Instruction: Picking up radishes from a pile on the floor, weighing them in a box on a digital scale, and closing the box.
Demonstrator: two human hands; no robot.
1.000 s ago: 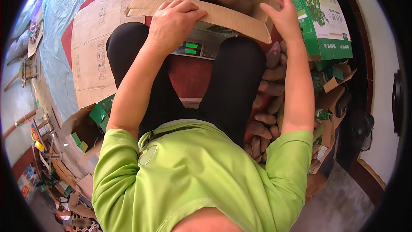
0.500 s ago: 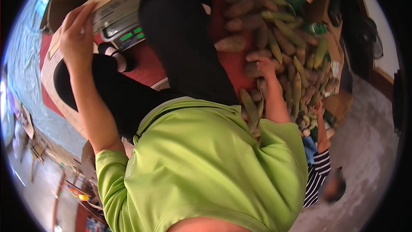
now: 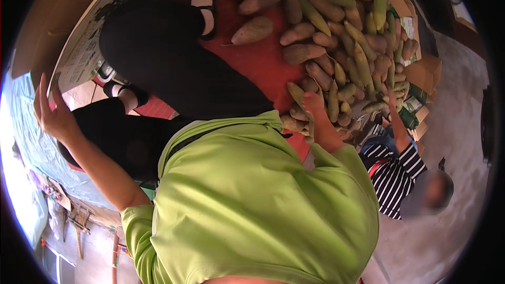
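On the left, my left hand has its fingers spread at the edge of an open cardboard box. Nothing shows in its palm. My right hand is low over the near side of a vegetable pile, fingers curled together. Whatever it may hold is hidden. Right beside it lies a green elongated vegetable, partly covered by the hand. Brownish-pink tubers and long green vegetables make up the heap. A single pale brown tuber lies apart from it on the red floor covering.
Another person in a striped shirt reaches a hand to the pile's right side. Open cartons stand beyond the heap. Part of a scale shows behind my knee. Blue plastic sheeting hangs at the left.
The view has shifted. My left hand is farther left and lower, still by the box edge. My right hand has drawn nearer to me. My leg now hides most of the scale.
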